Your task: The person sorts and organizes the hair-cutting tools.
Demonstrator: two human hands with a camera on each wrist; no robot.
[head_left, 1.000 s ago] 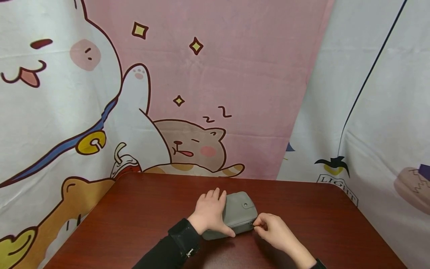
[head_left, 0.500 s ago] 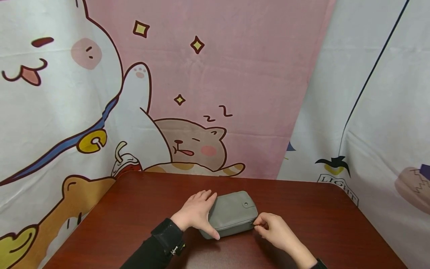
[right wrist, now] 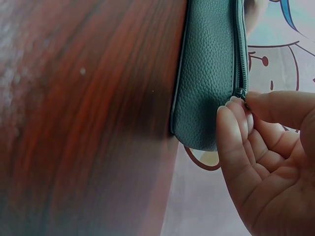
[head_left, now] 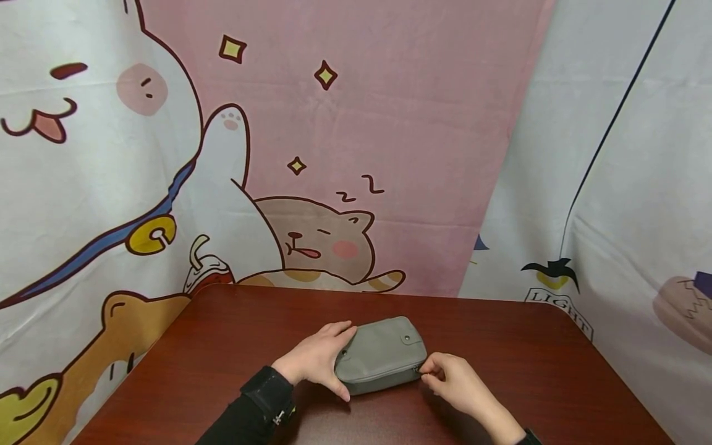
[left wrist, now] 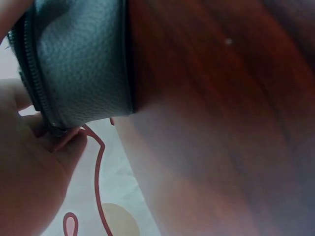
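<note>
A grey-green leather zip pouch lies on the table with its zipped side toward me. My left hand holds its left end, thumb at the front side and fingers around the back corner. In the left wrist view, fingertips of the left hand show by the zip at the pouch's end. At the pouch's right end, my right hand pinches the zipper pull. The right wrist view shows the zipper slider at the thumb and fingertips, with the pull mostly hidden; the zip teeth along the pouch look closed.
The dark red-brown wooden table reaches back to a cloth backdrop printed with cartoon animals. White cloth with a black line hangs at the right.
My left hand has slid leftward along the pouch from its middle to its left end, uncovering the top and a second snap. The right hand and the pouch have stayed nearly still.
</note>
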